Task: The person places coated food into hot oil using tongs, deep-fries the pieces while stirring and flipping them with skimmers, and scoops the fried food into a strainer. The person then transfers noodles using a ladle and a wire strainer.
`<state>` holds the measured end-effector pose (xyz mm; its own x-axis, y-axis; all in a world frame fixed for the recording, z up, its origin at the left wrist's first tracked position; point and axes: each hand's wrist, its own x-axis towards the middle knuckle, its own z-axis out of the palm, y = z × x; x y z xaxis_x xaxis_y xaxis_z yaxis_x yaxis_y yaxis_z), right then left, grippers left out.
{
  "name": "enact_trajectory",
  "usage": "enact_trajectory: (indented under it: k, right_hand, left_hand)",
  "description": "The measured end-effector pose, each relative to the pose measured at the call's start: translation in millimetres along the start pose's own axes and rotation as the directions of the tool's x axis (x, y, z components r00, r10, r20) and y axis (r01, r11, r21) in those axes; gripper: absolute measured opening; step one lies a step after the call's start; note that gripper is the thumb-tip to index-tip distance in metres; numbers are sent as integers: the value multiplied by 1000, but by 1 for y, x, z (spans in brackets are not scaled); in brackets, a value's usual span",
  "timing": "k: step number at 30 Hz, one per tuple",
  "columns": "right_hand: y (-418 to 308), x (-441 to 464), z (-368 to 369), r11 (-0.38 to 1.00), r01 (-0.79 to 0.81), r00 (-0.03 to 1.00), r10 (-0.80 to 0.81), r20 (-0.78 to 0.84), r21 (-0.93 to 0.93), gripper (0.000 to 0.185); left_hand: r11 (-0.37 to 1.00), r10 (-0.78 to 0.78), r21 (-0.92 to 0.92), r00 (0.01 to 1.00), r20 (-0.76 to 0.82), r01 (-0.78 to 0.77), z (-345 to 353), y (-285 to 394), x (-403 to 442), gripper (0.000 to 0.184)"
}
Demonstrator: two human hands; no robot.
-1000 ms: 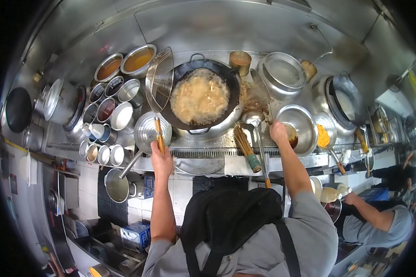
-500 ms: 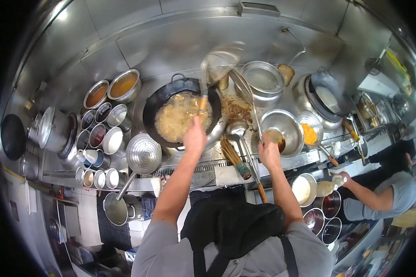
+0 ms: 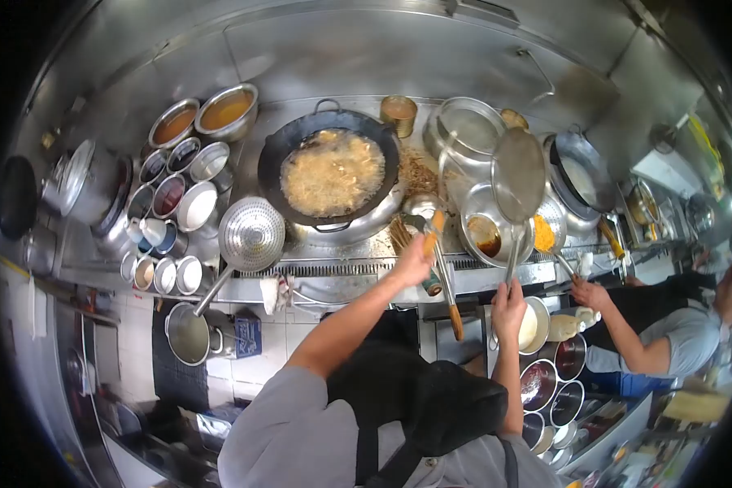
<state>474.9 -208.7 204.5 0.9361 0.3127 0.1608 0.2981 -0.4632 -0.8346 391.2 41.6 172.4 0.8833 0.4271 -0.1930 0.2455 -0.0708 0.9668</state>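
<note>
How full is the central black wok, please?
Partly full: the black wok holds pale golden, frothy contents, while its dark inner wall shows bare around them.

Wok (image 3: 270, 175): black; frying food (image 3: 333, 175) within, pale gold. Held ladle (image 3: 518, 175): plain grey. Held handle (image 3: 435, 229): orange-tan. Perforated strainer (image 3: 252, 234): silver, patterned with small round holes. Wide bowl (image 3: 480, 198): silver; sauce (image 3: 487, 243) inside, dark brown. Shredded food (image 3: 542, 234) to its right: bright orange-yellow. 2 upper-left bowls (image 3: 250, 122): silver; liquid (image 3: 224, 109), amber to orange-brown. Seasoning pots, upper left: 1 shows dark red contents (image 3: 169, 196), 1 shows white contents (image 3: 197, 206). Crate (image 3: 248, 335): blue. Floor tiles (image 3: 262, 362): white, gridded by darker joints. Floor mat (image 3: 171, 370): black. Wearer's shirt (image 3: 289, 419): grey. Straps (image 3: 367, 455): black.
</note>
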Motion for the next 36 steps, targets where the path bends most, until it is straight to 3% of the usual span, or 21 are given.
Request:
enact_trajectory:
  k: [2, 3, 4, 7, 9, 10, 11, 12, 13, 15, 17, 19, 21, 24, 27, 29, 31, 32, 34, 35, 36]
  right_hand:
    - [5, -10, -1, 997, -59, 997, 58, 43, 39, 22]
    - [8, -15, 0, 965, -148, 987, 131, 90, 216, 20]
    - [12, -18, -1, 895, -238, 970, 195, 148, 378, 19]
    - [49, -17, 6, 821, -319, 945, 236, 227, 473, 18]
    - [72, -13, 11, 711, -424, 904, 298, 305, 561, 19]
    - [83, -11, 12, 693, -448, 892, 303, 336, 565, 18]
    - [90, -10, 11, 673, -475, 877, 308, 370, 567, 18]
    - [95, -9, 12, 676, -480, 872, 295, 392, 559, 18]
    - [100, -9, 12, 639, -509, 853, 286, 436, 577, 18]
    - [101, -3, 14, 607, -544, 823, 253, 508, 579, 18]
    - [93, -1, 18, 565, -665, 740, 416, 528, 488, 21]
    - [107, 2, 18, 549, -693, 693, 331, 640, 467, 27]
    - [116, -1, 27, 433, -763, 633, 352, 689, 480, 36]
    - [143, -5, 26, 434, -778, 596, 283, 751, 454, 49]
    - [153, -7, 25, 425, -816, 497, 174, 850, 391, 60]
    - [152, -11, 26, 446, -821, 490, 229, 841, 357, 61]
    - [149, -13, 23, 508, -817, 408, 177, 896, 272, 66]
    - [150, -13, 21, 543, -807, 377, 166, 911, 235, 66]
    - [153, -13, 17, 371, -926, 187, 284, 940, 72, 72]
    - [133, -21, 11, 407, -913, 173, 282, 944, 45, 72]
    - [110, -31, 5, 470, -882, 234, 426, 874, 7, 73]
  left_hand:
    - [961, -26, -269, 985, 170, 72, 27, -20, -4, 26]
    - [921, 26, -386, 982, 185, 48, 42, -27, -5, 25]
    - [917, -28, -384, 977, 210, 109, 55, -33, -8, 24]
    - [804, -70, -536, 935, 349, 260, 85, -60, -7, 23]
    - [835, -108, -479, 933, 343, 273, 94, -74, -2, 31]
    - [973, 3, -229, 988, 155, 33, 100, -92, 6, 40]
    - [983, 162, 88, 987, 2, -162, 106, -107, 10, 48]
    - [993, 50, 100, 997, 57, -56, 84, -85, 1, 60]
    - [973, 75, 216, 996, 38, -81, 66, -74, -4, 59]
    - [948, 207, 248, 978, 3, -201, 22, -55, -21, 53]
    - [921, 281, 286, 960, -12, -266, -35, -10, -54, 45]
    - [893, 395, 306, 900, -185, -329, -78, 20, -90, 39]
    - [914, 388, 239, 879, -277, -328, -106, 76, -160, 35]
    - [892, 415, -76, 873, -257, -446, -110, 125, -269, 27]
    - [685, 625, -281, 741, -246, -672, -70, 150, -377, 35]
    - [551, 808, -193, 577, -122, -812, -43, 160, -428, 42]
    - [386, 922, -90, 384, 49, -918, -26, 181, -462, 41]
    - [319, 948, -64, 318, 21, -946, -13, 188, -479, 38]
    - [238, 971, 1, 237, -35, -971, 14, 198, -513, 36]
    - [197, 979, 47, 193, -67, -979, 25, 201, -530, 33]
    - [156, 985, 92, 148, -91, -983, 34, 204, -546, 31]
